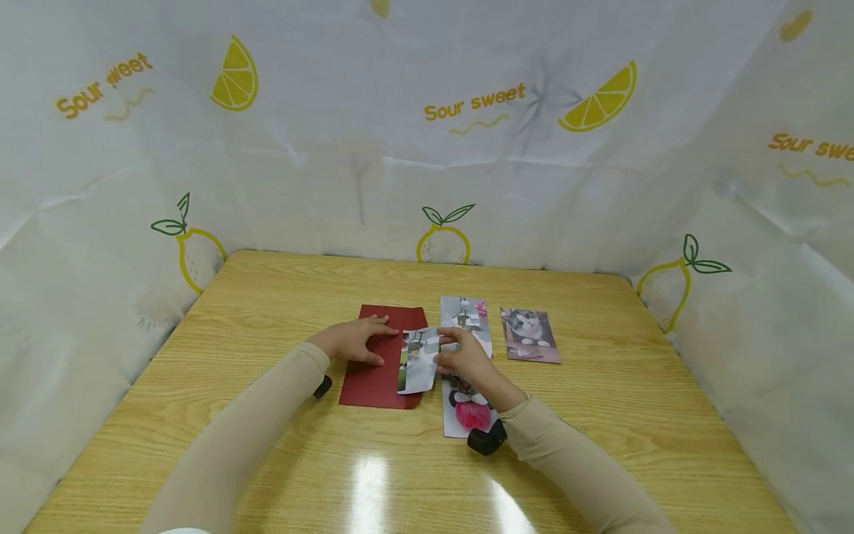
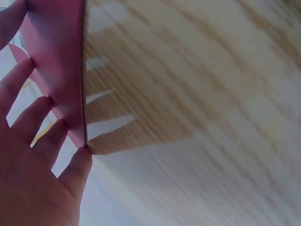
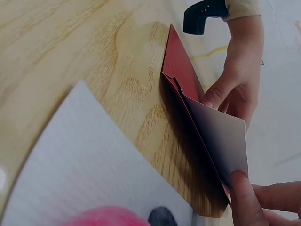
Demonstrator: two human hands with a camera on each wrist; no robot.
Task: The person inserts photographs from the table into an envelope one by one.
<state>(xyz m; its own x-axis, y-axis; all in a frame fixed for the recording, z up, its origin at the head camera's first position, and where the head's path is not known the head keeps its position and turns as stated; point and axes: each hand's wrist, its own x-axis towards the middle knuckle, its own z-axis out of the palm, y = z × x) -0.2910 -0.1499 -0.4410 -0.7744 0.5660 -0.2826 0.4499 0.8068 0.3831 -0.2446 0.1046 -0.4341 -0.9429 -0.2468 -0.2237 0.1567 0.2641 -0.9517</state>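
A red envelope (image 1: 367, 386) lies on the table with my left hand (image 1: 356, 343) on it, fingers spread and pressing lightly on its surface. In the left wrist view, those fingertips rest along the envelope (image 2: 56, 61) near its edge. My right hand (image 1: 470, 363) pinches the right edge of a photo card (image 1: 420, 367) between thumb and fingers. The card overlaps the envelope's right side. Its pale back (image 3: 221, 136) shows in the right wrist view, slanting up from the envelope's open side, its lower edge hidden there.
Just right of the envelope lie a photo with a pink flower (image 1: 463, 308) and another with a pink pompom (image 1: 472, 415), partly under my right hand. A cat photo (image 1: 530, 334) lies farther right. White printed cloth (image 1: 353, 193) surrounds the wooden table (image 1: 600, 415).
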